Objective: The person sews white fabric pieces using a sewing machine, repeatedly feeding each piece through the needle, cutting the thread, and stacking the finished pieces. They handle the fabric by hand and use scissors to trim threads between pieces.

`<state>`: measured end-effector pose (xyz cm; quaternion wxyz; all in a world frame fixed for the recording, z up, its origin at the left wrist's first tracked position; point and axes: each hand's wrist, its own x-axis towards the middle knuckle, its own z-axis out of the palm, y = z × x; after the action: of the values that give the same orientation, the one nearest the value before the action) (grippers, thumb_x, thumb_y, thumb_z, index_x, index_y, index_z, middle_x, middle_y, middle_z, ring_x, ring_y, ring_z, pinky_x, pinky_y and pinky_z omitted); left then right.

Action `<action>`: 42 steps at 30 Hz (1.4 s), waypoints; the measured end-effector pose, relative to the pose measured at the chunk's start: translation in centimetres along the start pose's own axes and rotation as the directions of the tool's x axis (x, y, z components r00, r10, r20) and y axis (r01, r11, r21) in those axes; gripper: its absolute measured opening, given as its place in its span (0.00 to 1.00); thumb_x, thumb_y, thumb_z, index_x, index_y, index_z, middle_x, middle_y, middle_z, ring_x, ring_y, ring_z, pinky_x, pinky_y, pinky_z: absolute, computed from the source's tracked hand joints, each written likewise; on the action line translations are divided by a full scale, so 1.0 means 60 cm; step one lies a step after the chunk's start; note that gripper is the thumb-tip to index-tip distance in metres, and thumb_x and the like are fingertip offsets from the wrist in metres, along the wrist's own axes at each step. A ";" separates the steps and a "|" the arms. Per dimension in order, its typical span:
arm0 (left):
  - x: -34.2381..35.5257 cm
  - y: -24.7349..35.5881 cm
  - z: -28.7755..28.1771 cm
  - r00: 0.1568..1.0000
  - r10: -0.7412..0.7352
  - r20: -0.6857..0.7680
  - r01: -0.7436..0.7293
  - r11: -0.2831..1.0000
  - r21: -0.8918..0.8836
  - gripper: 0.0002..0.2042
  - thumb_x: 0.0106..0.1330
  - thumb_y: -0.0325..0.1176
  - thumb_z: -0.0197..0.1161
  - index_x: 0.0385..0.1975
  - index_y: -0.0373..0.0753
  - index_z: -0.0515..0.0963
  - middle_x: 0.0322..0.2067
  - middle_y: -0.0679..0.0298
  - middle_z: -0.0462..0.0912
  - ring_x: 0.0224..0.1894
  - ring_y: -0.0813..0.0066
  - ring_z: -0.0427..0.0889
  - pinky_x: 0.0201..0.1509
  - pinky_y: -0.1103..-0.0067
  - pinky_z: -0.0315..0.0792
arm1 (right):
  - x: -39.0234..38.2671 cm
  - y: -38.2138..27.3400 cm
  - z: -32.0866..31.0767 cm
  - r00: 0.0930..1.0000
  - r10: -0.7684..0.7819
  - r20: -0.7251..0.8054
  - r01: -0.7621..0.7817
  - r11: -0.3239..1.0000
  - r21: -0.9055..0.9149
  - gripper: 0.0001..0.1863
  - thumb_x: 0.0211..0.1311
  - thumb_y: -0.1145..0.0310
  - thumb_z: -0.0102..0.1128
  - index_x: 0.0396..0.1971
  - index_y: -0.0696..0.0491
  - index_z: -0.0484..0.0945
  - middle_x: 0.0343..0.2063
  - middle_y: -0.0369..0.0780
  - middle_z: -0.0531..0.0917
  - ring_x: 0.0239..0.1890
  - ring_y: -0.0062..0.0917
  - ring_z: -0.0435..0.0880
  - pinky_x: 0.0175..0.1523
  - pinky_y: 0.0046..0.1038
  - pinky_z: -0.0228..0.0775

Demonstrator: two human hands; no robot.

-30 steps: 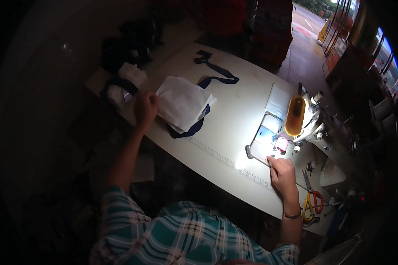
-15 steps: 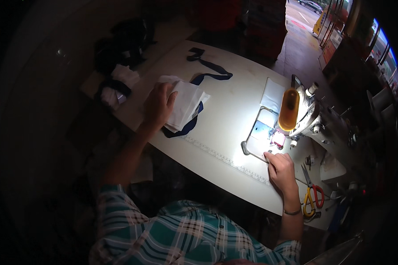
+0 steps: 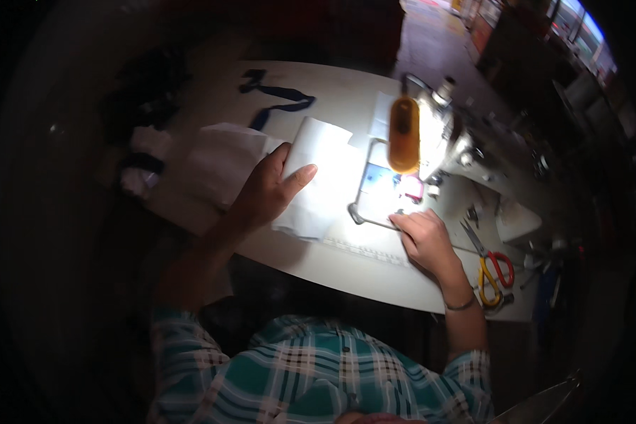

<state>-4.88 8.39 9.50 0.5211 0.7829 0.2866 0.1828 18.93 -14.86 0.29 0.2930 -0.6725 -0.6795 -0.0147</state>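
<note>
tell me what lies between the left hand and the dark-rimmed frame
White cloth, held by the left hand, covers most of the stretch toward the dark-rimmed frame in the head view.

White sheet: thin, matt, cloth-like
Navy strap: matt cloth
Tabletop: smooth, faintly glossy
Scissors: metal blades, smooth plastic-looking handles
Plaid shirt: matt cloth
Bangle: polished metal

It's a pale surface they've got there, brightly lit toward the right. A dark blue strap lies bent at the far left, white sheets spread nearer, a ruler strip by the near edge, then a slim frame, the sewing machine and, rightmost, scissors with one yellow handle, one red.
</note>
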 end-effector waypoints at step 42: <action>0.116 -0.076 0.217 0.956 0.243 0.161 -0.288 0.872 0.397 0.09 0.63 0.34 0.76 0.35 0.33 0.89 0.31 0.55 0.88 0.27 0.63 0.82 0.36 0.71 0.76 | 0.001 0.009 0.014 0.999 -0.049 -0.008 0.047 0.991 -0.125 0.11 0.63 0.72 0.68 0.45 0.49 0.88 0.25 0.35 0.77 0.32 0.29 0.78 0.45 0.31 0.67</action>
<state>6.93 4.94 0.12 0.3268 0.9162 0.1803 0.1457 19.11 -14.44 -0.58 0.2536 -0.6728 -0.6916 -0.0679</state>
